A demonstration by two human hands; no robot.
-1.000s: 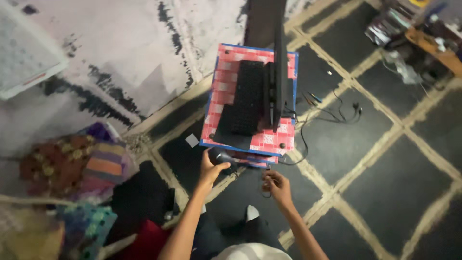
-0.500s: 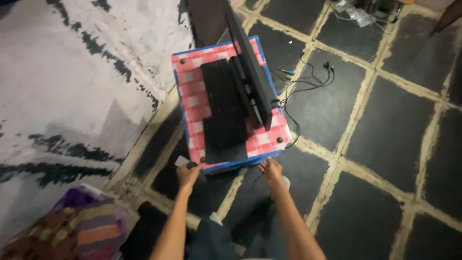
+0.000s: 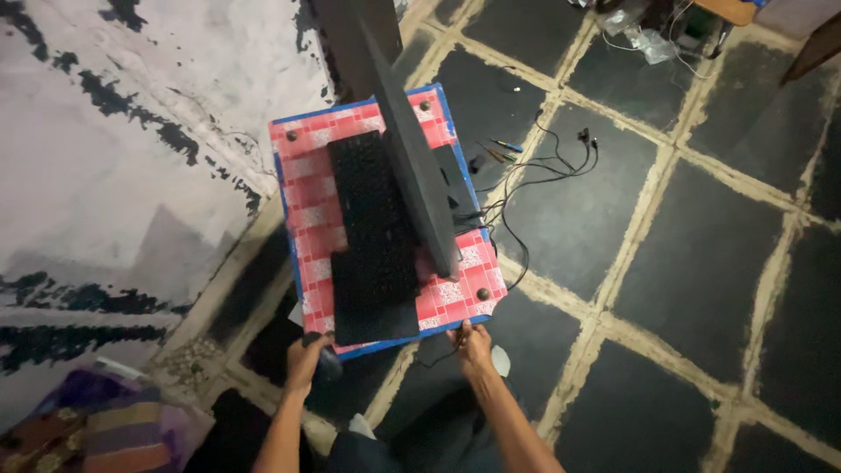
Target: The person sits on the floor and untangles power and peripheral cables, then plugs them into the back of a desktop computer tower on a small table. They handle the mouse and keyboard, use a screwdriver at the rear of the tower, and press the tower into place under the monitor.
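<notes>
Hands grip the near edge of a small table [image 3: 308, 201] with a pink chequered top and blue rim, seen from the head camera. Left hand [image 3: 308, 357] is closed around a dark mouse [image 3: 328, 361] at the near-left corner; right hand [image 3: 474, 343] clasps the near-right corner beside a thin cable [image 3: 438, 355]. Compared with half a second ago, the table sits farther up the view and the left hand has dropped just below the rim. Keyboard [image 3: 370, 219] and monitor [image 3: 412, 166] lie lengthwise, pointing away from the person.

The counter [image 3: 308, 188] is pink-checked, edged blue; the keyboard [image 3: 370, 210] is black; the floor [image 3: 701, 263] has dark tiles with pale joints.
</notes>
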